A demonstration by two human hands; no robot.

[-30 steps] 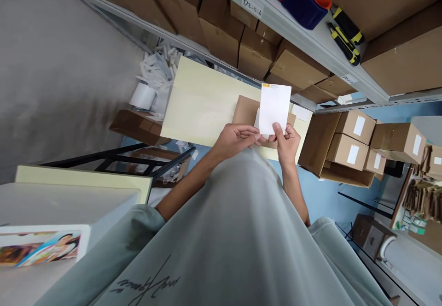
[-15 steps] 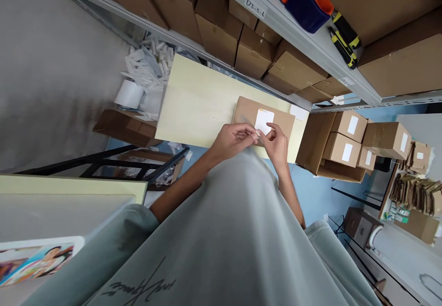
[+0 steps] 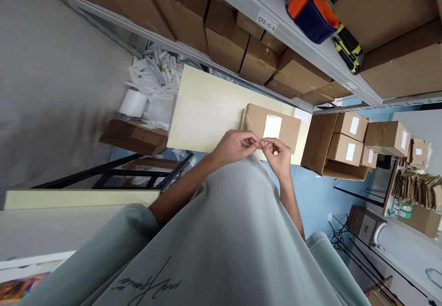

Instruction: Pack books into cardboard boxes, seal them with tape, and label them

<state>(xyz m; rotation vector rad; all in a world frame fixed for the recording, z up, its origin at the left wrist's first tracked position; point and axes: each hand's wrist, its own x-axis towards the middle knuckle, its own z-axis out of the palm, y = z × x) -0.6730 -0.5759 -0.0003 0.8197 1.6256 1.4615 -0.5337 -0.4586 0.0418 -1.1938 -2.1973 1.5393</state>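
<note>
My left hand (image 3: 236,146) and my right hand (image 3: 279,157) meet fingertip to fingertip, both in a pinch. What they pinch is too small to make out. Just beyond them a brown cardboard box (image 3: 290,132) lies on a pale yellow tabletop (image 3: 203,105). On its top face is a white label (image 3: 272,126), whose lower edge is close to my fingers. A thin pale strand (image 3: 249,120) shows by the box's left end; whether it reaches my fingers I cannot tell.
Shelving with cardboard boxes (image 3: 258,59) runs behind the table. An orange and blue tape dispenser (image 3: 312,13) and yellow-black cutters (image 3: 347,50) sit on the upper shelf. An open carton (image 3: 319,144) holding labelled boxes stands at right. White scraps (image 3: 157,75) are heaped at left.
My hands have drawn closer, their fingertips now together. The small white piece seen between them before is now mostly hidden. The whole view has shifted slightly.
</note>
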